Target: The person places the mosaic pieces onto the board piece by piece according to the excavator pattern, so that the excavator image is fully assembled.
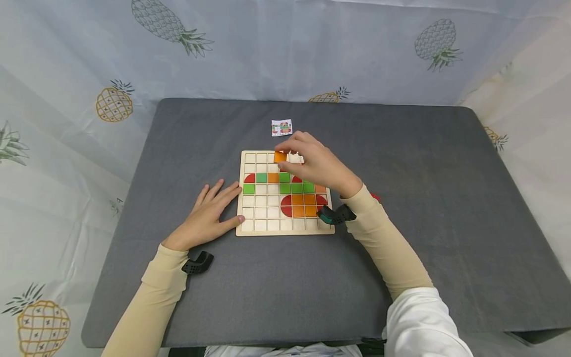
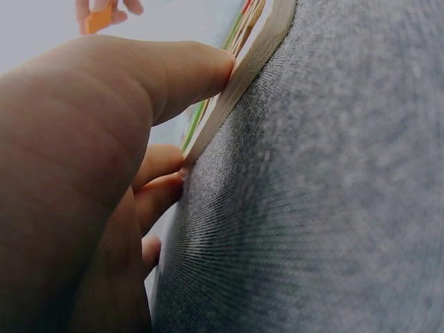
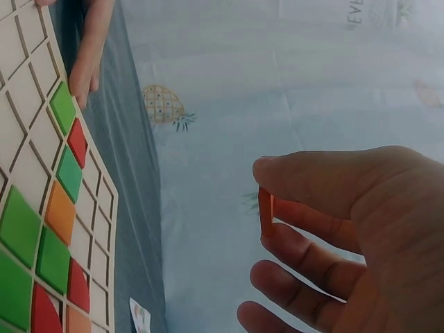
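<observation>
My right hand (image 1: 318,162) pinches a thin orange square tile (image 3: 266,211) between thumb and index finger, above the top rows of a wooden grid board (image 1: 258,226). Fingers spread, my left hand (image 1: 207,215) rests by the board's left side, its thumb and fingertips at the edge. Green tiles (image 1: 296,188), a teal-green tile (image 1: 260,178) and an orange tile (image 1: 273,178) sit in the middle rows, with red rounded pieces among them. Lower right, a block of orange tiles (image 1: 304,205) has red rounded pieces (image 1: 286,206) at its sides. My right hand and wrist cover part of the board.
A small printed card (image 1: 282,128) with a coloured pattern lies beyond the board. Some red (image 1: 375,197) shows beside my right forearm on the grey table (image 1: 446,223). A pineapple-print curtain (image 1: 312,49) hangs behind the table and along its sides.
</observation>
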`<state>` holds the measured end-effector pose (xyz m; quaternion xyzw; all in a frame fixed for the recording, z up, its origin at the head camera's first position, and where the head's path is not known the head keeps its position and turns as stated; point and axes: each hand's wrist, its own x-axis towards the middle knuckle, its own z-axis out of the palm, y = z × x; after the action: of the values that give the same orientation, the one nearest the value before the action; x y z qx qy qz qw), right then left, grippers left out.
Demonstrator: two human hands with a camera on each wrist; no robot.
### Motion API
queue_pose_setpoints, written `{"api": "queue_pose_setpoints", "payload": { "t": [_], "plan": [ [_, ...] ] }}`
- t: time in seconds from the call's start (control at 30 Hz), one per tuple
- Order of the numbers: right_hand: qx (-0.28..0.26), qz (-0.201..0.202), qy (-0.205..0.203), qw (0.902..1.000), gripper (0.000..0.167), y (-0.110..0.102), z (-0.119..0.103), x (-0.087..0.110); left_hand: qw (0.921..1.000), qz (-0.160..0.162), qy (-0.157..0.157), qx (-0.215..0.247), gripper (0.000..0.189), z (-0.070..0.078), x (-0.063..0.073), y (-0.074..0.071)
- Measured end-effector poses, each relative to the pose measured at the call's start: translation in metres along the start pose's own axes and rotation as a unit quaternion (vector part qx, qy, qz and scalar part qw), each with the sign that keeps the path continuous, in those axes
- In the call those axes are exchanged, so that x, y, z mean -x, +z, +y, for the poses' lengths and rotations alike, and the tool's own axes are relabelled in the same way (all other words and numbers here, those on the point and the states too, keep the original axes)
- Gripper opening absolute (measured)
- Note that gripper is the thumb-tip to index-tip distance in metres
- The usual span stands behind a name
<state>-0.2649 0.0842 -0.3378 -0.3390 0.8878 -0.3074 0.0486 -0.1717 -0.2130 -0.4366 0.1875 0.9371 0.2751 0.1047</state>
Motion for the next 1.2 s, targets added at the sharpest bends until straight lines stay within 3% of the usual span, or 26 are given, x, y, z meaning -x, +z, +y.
{"api": "queue_pose_setpoints", "payload": {
  "t": [0.47, 0.63, 0.83, 1.2],
  "plan": [
    [0.013, -0.05, -0.025, 0.9983, 0.036, 0.037, -0.019, -0.02, 1.0, -0.006, 0.003, -0.007, 0.077, 0.001, 0.0, -0.002],
    [0.022, -0.051, -0.048, 0.9973, 0.02, 0.055, -0.02, -0.023, 1.0, -0.006, 0.008, -0.002, 0.077, 0.001, 0.0, -0.003],
    [0.065, -0.048, -0.073, 0.9941, 0.008, 0.071, -0.019, -0.024, 1.0, -0.006, 0.007, -0.004, 0.077, 0.0, 0.001, -0.003],
    [0.131, -0.103, -0.08, 0.9828, 0.01, 0.09, -0.023, -0.026, 0.9999, 0.005, 0.015, -0.004, 0.076, 0.001, 0.002, -0.003]
  ]
}}
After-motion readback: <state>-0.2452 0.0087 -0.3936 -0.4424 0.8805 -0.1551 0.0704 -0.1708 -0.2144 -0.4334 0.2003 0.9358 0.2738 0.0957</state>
